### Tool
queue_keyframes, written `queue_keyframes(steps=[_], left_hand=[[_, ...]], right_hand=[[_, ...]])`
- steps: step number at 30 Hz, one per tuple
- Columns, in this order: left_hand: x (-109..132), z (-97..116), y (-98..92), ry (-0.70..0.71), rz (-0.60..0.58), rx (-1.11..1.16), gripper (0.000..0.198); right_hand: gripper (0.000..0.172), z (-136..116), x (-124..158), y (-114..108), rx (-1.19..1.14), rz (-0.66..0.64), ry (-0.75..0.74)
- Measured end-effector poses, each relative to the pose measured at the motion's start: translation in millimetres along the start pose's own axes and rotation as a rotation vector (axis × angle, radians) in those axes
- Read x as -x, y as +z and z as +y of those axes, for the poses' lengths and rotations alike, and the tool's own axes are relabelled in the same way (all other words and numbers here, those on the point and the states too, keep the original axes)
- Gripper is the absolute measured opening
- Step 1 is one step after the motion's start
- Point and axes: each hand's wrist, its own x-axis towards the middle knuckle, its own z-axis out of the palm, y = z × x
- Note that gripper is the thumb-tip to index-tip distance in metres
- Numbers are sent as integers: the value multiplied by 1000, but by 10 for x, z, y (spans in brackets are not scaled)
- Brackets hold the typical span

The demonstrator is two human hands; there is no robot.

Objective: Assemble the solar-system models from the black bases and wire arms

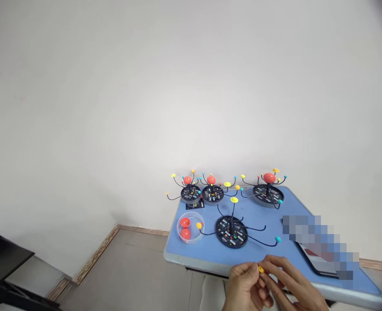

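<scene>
Just over the table's front edge, my left hand (245, 286) and my right hand (290, 283) meet at the fingertips. Between them they pinch a small yellow ball (261, 269), partly covered by the fingers. Beyond the hands stands a solar system model (231, 231) with a round black printed base and several curved black arms. A yellow disc-like piece (234, 200), an orange ball (199, 226) and a teal ball (278, 239) sit on three of its arms; other arm tips are bare.
On the blue table (191, 252), a clear round dish (178, 229) holds two red half-spheres (185, 233). Behind are three models with red centre balls: a left one (191, 194), a middle one (212, 194) and a right one (268, 195). A tablet-like device (320, 265), partly blurred, lies right.
</scene>
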Motion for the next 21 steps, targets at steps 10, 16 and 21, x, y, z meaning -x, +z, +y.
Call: queue_keyframes(steps=[10,16,21], left_hand=[[-466,74,-32,397,104,-602,47],[-876,41,-63,722,-16,-1256,35],[-1032,-36,-71,818,-10,-1643,33]], right_hand=[[28,539,-596,-484,-144,-129,702],[27,790,-942,-504,-253,-332,871],[29,801,-991,-431,-301,-352,932]])
